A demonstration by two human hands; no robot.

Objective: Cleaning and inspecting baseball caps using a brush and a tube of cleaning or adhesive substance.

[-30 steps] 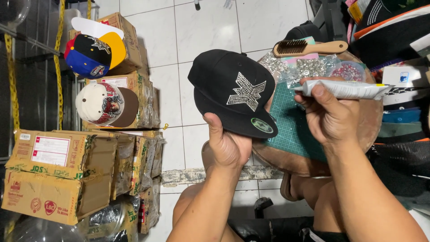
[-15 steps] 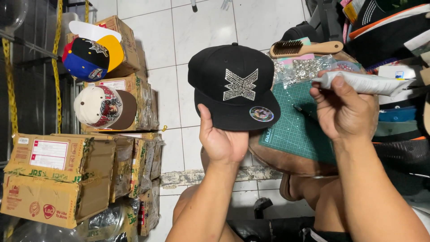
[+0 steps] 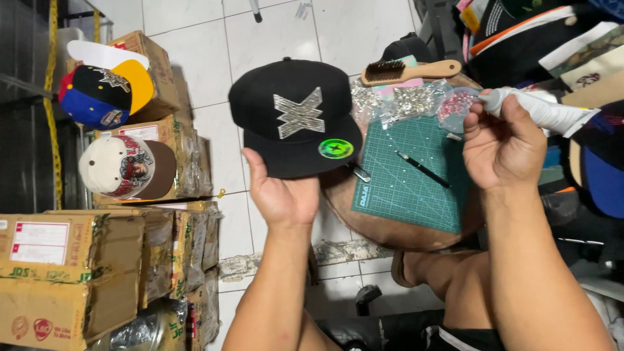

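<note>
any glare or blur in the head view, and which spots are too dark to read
Head view: sharp, evenly lit; the rhinestone X and round sticker on the black cap glint; no blur on left hand or right hand; far left edge falls into shadow.

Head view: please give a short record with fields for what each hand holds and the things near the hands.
left hand: holds black cap by its brim
cap front: silver rhinestone X; round green sticker on brim
right hand: grips white tube
work surface: green cutting mat on round wooden board
on mat: thin black tool
behind mat: bags of studs, wooden brush
</note>
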